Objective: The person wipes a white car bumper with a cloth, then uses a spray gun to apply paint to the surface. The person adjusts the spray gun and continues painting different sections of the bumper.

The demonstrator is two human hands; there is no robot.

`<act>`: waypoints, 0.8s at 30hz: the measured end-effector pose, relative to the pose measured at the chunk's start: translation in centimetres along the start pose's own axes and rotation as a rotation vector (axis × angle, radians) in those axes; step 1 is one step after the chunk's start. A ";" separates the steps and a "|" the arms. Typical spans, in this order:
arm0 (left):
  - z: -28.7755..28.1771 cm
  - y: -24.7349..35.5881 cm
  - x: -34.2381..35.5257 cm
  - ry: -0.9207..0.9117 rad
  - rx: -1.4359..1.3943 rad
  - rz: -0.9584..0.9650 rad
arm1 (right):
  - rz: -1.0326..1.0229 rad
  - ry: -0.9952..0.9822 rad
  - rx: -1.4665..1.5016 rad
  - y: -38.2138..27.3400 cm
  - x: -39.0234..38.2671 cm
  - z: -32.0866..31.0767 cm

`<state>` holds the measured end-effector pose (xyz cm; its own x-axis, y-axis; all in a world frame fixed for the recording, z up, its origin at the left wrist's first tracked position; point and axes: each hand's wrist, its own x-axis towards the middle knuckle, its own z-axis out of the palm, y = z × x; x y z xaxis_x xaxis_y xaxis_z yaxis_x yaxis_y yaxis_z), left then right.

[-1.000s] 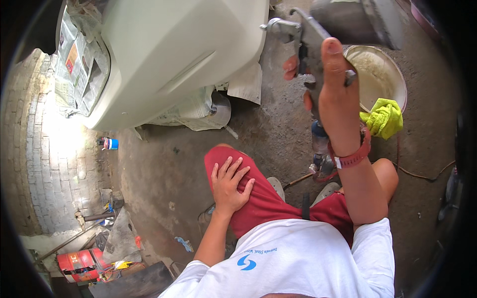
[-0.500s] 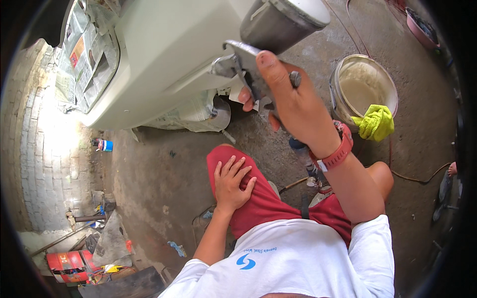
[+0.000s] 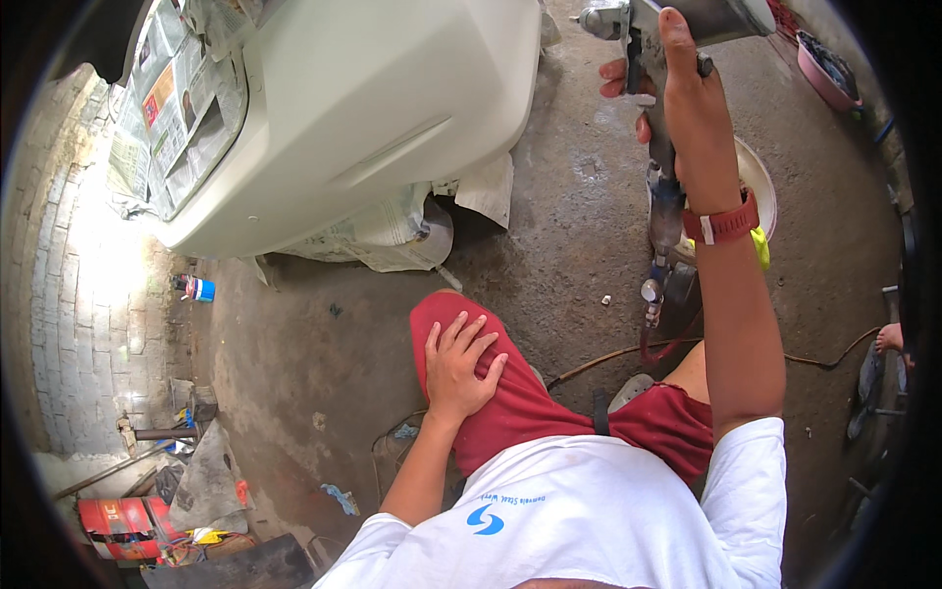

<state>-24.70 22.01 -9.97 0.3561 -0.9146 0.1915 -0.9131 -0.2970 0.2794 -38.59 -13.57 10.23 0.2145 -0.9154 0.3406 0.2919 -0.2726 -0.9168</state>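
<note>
My right hand (image 3: 692,118) is raised at the upper right, closed round a metal spray gun (image 3: 643,54) with a grey cup (image 3: 731,20) on top. A fitting and red hose (image 3: 653,334) hang below the handle. My left hand (image 3: 461,363) lies with fingers apart on my red-clad left thigh (image 3: 520,393). Left of the gun is a large off-white painted panel (image 3: 373,88), partly masked with newspaper (image 3: 177,118). A white bucket (image 3: 763,177) stands beyond my right arm, mostly hidden, with a yellow-green cloth (image 3: 760,250) on it.
A white brick wall (image 3: 78,255) runs along the left, with a blue can (image 3: 203,291), a red drum (image 3: 113,515) and scrap beside it. A hose (image 3: 824,363) crosses the floor. A pink basin (image 3: 824,83) is at upper right, another person's bare foot (image 3: 888,339) at the right edge.
My right hand first swung left and down across the panel with the gun, then moved up and right, away from it. My left hand stays on my thigh.
</note>
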 end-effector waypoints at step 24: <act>0.1 -0.1 -0.2 0.021 -0.018 0.003 | 0.250 -0.588 0.000 -2.9 -5.2 5.2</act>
<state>-24.68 22.17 -10.16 0.3575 -0.9095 0.2122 -0.9106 -0.2891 0.2953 -35.66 -6.51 12.21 0.7522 -0.6356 0.1736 0.1665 -0.0716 -0.9834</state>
